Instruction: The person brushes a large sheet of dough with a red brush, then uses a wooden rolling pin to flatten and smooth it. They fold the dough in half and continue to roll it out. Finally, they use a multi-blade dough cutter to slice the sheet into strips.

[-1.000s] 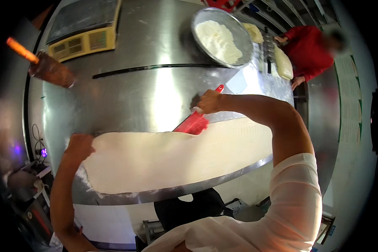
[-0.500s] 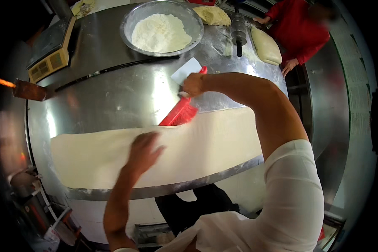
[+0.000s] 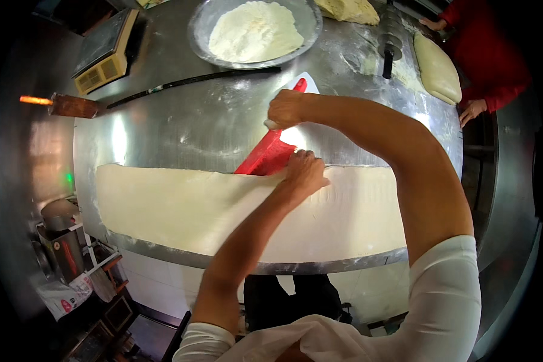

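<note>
A long pale dough sheet (image 3: 163,205) lies along the near edge of the steel table. My left hand (image 3: 304,174) is closed on its far edge, fingers curled over it, and the dough bulges slightly beside them. My right hand (image 3: 285,110) grips a red bench brush (image 3: 265,154), slanted so that its head meets the dough's far edge just left of my left hand. A white scraper (image 3: 311,85) shows behind the brush handle's tip; whether my right hand holds it too I cannot tell.
Beyond my hands stand a steel bowl of flour (image 3: 256,33), a black rod (image 3: 187,82) and a scale (image 3: 105,51). At the far right are a dough lump (image 3: 437,69), a dark-handled roller tool (image 3: 390,45) and a person in red sleeves (image 3: 489,57) at the table's edge.
My left hand has moved right and away from me, from over the dough to its far edge, and closed there. The brush stays in my right hand. The view has shifted a little.
</note>
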The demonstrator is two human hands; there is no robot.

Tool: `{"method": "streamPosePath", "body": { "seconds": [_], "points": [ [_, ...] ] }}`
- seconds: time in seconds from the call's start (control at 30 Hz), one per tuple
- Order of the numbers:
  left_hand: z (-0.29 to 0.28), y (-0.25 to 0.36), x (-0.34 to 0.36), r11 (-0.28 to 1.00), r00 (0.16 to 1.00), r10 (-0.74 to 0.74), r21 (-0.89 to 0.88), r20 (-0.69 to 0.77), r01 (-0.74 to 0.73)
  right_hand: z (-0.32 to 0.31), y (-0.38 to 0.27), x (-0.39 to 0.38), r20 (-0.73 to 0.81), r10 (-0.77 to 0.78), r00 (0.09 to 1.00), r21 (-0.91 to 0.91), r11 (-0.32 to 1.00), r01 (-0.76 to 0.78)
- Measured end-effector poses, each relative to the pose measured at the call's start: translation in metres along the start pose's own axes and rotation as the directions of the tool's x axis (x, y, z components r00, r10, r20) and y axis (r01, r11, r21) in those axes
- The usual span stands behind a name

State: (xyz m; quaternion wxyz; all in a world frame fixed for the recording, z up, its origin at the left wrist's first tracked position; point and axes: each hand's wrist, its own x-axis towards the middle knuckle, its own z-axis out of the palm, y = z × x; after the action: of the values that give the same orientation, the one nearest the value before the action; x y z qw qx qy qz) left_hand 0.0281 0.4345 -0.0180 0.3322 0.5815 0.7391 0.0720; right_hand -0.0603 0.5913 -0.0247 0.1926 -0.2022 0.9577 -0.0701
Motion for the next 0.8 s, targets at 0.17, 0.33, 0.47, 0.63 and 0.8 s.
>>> {"method": "streamPosePath", "body": {
  "seconds": [0.17, 0.33, 0.47, 0.63, 0.8],
  "points": [
    [-0.003, 0.006, -0.023, 0.961, 0.963, 0.260, -0.111, 0.072, -0.251, 0.006, 0.018, -0.027, 0.067, -0.034, 0.997, -0.037, 0.999, 0.036],
    [-0.001, 0.032, -0.039, 0.965, 0.973, 0.230, -0.136, 0.017, -0.226, 0.026, 0.049, -0.096, 0.177, -0.066, 0.982, -0.009, 0.998, 0.069],
    [-0.021, -0.006, -0.017, 0.981, 0.974, 0.117, -0.173, 0.195, -0.084, 0.025, 0.056, -0.167, 0.217, 0.035, 0.976, 0.009, 0.999, -0.038],
    [-0.042, 0.002, -0.020, 0.976, 0.945, 0.189, -0.158, 0.266, -0.151, 0.032, 0.077, -0.245, 0.268, 0.139, 0.953, -0.001, 0.990, -0.144],
    [-0.017, 0.009, 0.016, 0.988, 0.969, 0.065, -0.154, 0.240, -0.028, 0.048, 0.100, -0.295, 0.267, 0.234, 0.935, -0.035, 0.972, -0.234]
  ]
}}
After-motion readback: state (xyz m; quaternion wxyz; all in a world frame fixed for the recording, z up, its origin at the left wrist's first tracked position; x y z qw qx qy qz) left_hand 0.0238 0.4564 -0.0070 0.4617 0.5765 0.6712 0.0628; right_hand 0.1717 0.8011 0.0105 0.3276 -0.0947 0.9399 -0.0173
